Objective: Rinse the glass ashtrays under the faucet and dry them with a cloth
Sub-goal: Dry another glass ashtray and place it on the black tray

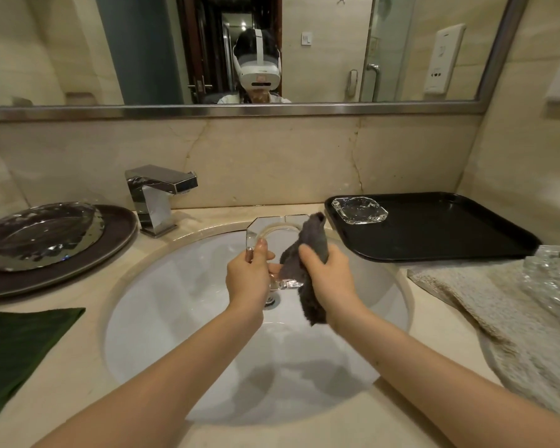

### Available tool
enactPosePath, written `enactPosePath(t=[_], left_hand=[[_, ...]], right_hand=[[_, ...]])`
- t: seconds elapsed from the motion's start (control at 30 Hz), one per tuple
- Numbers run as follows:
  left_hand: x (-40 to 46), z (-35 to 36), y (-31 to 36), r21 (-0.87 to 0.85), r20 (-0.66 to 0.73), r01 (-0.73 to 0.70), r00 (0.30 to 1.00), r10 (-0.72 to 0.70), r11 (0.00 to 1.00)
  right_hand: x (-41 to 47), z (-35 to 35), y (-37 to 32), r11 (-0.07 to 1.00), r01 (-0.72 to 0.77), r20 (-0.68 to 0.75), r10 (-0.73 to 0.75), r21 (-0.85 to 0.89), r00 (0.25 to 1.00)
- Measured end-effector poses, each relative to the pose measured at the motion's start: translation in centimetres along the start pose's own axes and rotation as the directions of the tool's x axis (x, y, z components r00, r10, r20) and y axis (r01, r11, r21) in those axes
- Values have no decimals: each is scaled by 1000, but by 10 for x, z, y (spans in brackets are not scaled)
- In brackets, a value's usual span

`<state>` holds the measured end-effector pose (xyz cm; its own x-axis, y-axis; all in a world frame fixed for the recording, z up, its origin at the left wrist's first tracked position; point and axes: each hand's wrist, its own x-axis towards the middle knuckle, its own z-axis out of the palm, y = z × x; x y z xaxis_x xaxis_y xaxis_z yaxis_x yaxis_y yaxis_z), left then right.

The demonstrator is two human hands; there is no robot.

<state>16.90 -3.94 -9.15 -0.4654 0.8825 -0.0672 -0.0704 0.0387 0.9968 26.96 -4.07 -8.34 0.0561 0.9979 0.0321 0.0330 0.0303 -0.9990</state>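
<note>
Over the sink [162, 334], between your two hands, the glass ashtray [269, 231] stands on edge, its broad face turned roughly toward you and its hollow side not clear through the glass. Your left hand [248, 276] grips its near left rim, thumb curled over the edge. Your right hand [328, 279] is closed around a bunched grey cloth [307, 253], pressed against the ashtray's right side; part of the cloth hangs loose below the hand.

To dry well, hold the rim firmly, since wet glass is probably slippery, and work the cloth into the hollow and the corner notches, turning the piece as you go. Staying low over the basin should soften any drop.

No long axis stands out: the ashtray looks like a square with cut corners, its flat plane near upright, top edge toward the wall.

Outward: the faucet [157, 195] stands at the back left, with no water visibly running. A second ashtray [359, 210] lies flat in the back left corner of a black tray [450, 234] on the counter [88, 367] to the right.
</note>
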Motion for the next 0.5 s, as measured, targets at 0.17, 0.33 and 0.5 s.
enactPosePath(t=[0.17, 0.33, 0.5], left_hand=[[-1, 1, 6, -24, 173, 129, 977, -123, 991], [-7, 1, 3, 143, 256, 95, 958, -130, 985], [2, -9, 5, 270, 156, -64, 988, 22, 961]], right_hand=[[7, -22, -16, 872, -278, 351, 133, 403, 927], [6, -31, -17, 720, -439, 425, 218, 538, 879], [3, -21, -11, 857, -337, 361, 195, 389, 912]])
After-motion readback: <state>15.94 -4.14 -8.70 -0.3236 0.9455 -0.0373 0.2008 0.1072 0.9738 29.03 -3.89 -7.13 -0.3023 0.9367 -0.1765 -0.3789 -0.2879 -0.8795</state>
